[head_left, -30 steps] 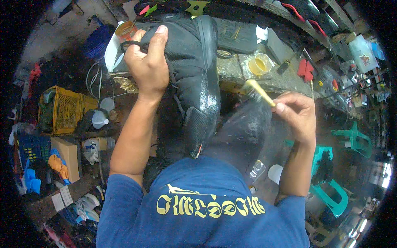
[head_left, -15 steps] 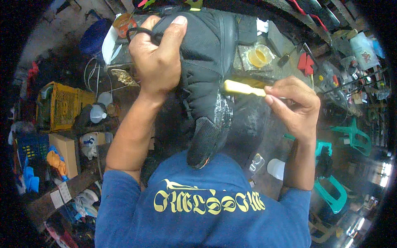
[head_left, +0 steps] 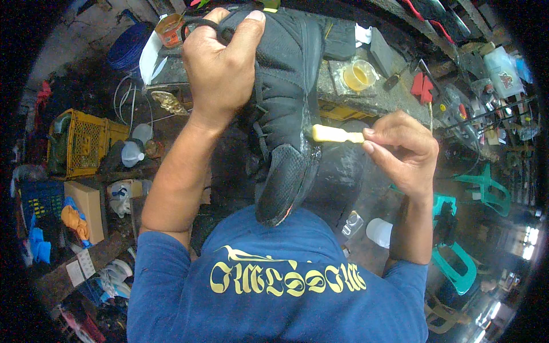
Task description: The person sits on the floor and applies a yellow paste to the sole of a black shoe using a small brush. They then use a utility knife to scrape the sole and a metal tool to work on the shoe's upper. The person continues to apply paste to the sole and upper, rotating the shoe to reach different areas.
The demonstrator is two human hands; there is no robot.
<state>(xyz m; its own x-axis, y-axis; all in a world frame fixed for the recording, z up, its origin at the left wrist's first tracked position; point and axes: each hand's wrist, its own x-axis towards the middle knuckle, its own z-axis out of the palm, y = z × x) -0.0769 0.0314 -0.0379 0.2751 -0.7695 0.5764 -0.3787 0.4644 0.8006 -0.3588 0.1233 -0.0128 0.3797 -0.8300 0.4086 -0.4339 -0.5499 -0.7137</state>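
A black shoe [head_left: 283, 114] lies lengthwise before me, its toe pointing toward my body. My left hand [head_left: 223, 60] grips its upper part near the opening, beside a black lace loop, with the thumb on top. Between the thumb and fingers of my right hand [head_left: 400, 150] is a brush with a pale yellow handle [head_left: 337, 134]. Its dark tip touches the side of the shoe low down, near where the upper meets the sole. Wet, shiny patches show along that edge. The brush lies nearly level.
Beyond the shoe is a worn workbench [head_left: 394, 102] bearing a clear cup of yellowish liquid [head_left: 359, 75] and an orange-labelled tub [head_left: 171, 31]. A yellow crate [head_left: 86, 143] stands at left. Teal plastic chair parts [head_left: 457, 268] are at right, near a white round container [head_left: 379, 232].
The brush has shifted slightly down along the shoe's side and turned more level. The shoe's toe has moved a little up and left. The whitish smear there looks thinner.
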